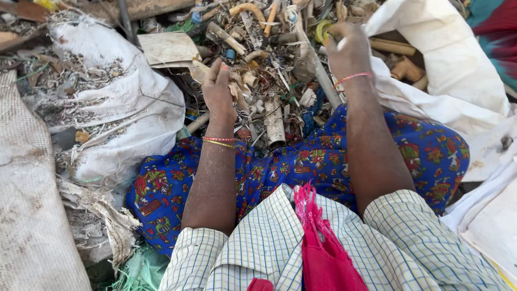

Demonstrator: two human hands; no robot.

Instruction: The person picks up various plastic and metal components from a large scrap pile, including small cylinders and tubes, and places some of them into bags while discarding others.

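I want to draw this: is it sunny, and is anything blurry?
Head view: bright daylight glares off the white sacks; soft shade falls over the scrap pile and the left hand; the right hand looks slightly blurred; the edges bend a little.

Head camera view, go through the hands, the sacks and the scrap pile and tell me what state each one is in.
left hand: flat, fingers together, resting on the scrap, holding nothing.
right hand: closed around a small pale piece.
scrap pile: loose, jumbled tubes, sticks and plastic bits.
grey tube: lying at the pile's near edge, dirty.
left white sack: slumped, dusty, debris on top.
right white sack: open, tubes inside.
flat board: lying on the pile, worn.
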